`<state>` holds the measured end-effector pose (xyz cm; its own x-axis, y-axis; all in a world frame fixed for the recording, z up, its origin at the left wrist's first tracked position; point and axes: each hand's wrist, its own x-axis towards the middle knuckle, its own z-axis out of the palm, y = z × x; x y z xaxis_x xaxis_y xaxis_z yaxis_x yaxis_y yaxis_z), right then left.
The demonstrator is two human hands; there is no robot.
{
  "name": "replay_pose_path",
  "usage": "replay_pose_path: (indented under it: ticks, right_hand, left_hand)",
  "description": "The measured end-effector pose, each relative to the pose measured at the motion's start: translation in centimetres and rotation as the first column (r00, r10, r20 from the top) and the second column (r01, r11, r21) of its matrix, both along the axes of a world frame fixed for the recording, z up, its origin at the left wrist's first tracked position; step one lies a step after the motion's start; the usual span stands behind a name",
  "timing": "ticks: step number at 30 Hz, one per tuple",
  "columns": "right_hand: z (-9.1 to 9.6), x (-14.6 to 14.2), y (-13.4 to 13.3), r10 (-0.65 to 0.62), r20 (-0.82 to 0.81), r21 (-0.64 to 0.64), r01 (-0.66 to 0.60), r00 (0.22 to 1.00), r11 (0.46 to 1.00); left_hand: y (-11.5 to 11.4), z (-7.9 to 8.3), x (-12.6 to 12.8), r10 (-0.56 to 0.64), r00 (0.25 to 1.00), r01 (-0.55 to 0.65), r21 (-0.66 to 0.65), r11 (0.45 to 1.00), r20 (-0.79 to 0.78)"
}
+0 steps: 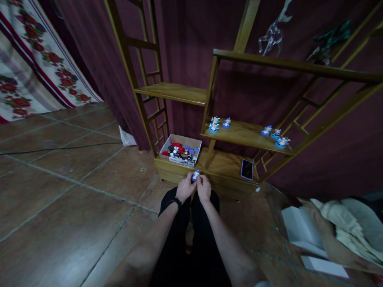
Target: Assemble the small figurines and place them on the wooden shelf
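Observation:
My left hand (184, 188) and my right hand (204, 187) meet in front of my knees, fingers pinched together on a small blue and white figurine (195, 175). Both hands hover just before the lowest board of a wooden shelf unit (179, 92). A white cardboard box (180, 150) full of several small toy figures sits on that bottom board, a little beyond my left hand. More small blue figurines stand on the middle shelf, one group on the left (217, 124) and another on the right (275, 136).
A dark phone (247, 169) lies flat on the bottom board to the right. White boxes (299, 229) and crumpled cloth (350, 229) lie on the tiled floor at right. A black cable (60, 148) crosses the floor at left. A glass figure (273, 34) stands on the top shelf.

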<state>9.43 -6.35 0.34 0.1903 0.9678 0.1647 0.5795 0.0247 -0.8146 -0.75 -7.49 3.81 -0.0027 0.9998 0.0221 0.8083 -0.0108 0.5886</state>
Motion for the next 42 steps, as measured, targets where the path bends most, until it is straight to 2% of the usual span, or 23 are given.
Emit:
replay_pose_path:
  ticks: [5, 11, 26, 35, 42]
  right_hand:
    - [-0.1, 0.0, 0.1, -0.009, 0.001, 0.009, 0.009, 1.0, 1.0]
    - [0.2, 0.0, -0.1, 0.009, -0.002, 0.012, -0.008, 1.0, 1.0]
    - [0.1, 0.1, -0.1, 0.022, -0.038, 0.018, -0.021, 0.999, 1.0]
    - [-0.5, 0.1, 0.1, 0.007, -0.098, 0.034, -0.004, 0.995, 0.999]
    - [-0.9, 0.1, 0.3, 0.016, -0.077, 0.051, -0.012, 0.997, 0.999]
  left_hand:
    - [0.4, -0.3, -0.1, 0.033, 0.998, -0.035, 0.039, 0.999, 0.06]
    - [0.8, -1.5, -0.3, -0.004, 0.993, -0.015, 0.154, 0.988, 0.122]
    - [1.1, -2.7, -0.6, 0.041, 0.968, -0.083, 0.161, 0.983, 0.249]
    - [1.1, -2.9, -0.7, 0.006, 0.955, -0.071, 0.206, 0.976, 0.297]
    - [1.1, -2.8, -0.7, -0.025, 0.949, -0.043, 0.205, 0.978, 0.315]
